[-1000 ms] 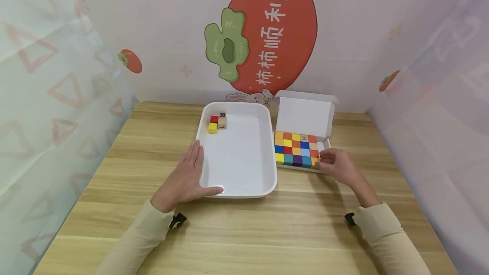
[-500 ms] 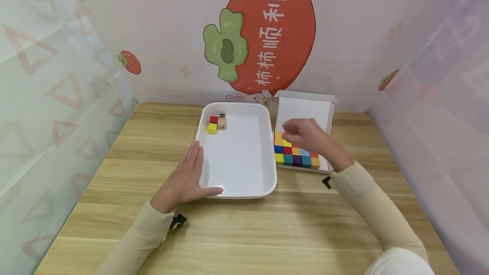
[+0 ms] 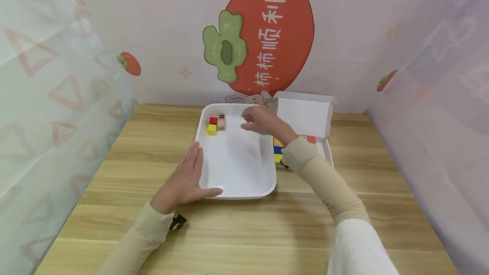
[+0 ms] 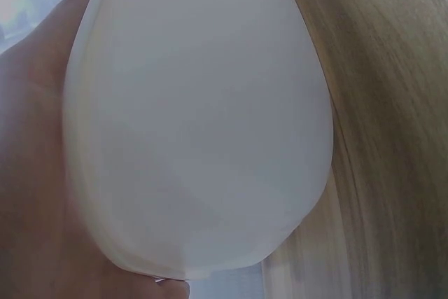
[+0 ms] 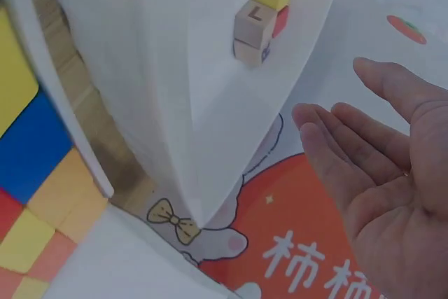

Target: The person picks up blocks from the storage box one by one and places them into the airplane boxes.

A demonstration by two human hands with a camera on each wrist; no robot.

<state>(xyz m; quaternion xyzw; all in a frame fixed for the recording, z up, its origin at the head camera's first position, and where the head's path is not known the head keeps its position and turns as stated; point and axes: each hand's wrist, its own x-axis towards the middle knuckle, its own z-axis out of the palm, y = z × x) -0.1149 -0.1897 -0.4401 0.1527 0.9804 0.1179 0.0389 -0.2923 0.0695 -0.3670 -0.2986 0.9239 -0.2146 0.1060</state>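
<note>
My left hand (image 3: 182,178) rests along the left side of a white tray (image 3: 269,152), fingers straight at its edge and thumb over the near rim. In the left wrist view, the tray's white wall (image 4: 203,117) fills most of the picture beside the palm. My right hand (image 3: 263,121) hovers over the tray's far right part. The right wrist view shows that hand (image 5: 385,166) with loose, parted fingers and nothing between them. In the tray's far left corner sit a red block (image 3: 213,120), a yellow block (image 3: 212,130) and two plain wooden letter blocks (image 3: 221,125).
Right of the tray stands a white cardboard box, its lid (image 3: 303,116) raised. Coloured blocks (image 5: 35,148) fill much of it, partly hidden by my right forearm in the head view. Both stand on a wooden table (image 3: 244,237) before a printed cloth backdrop (image 3: 164,33).
My right hand has moved left from the right end of the block box, over the blocks, to above the tray. My left hand and the blocks in the tray stay put.
</note>
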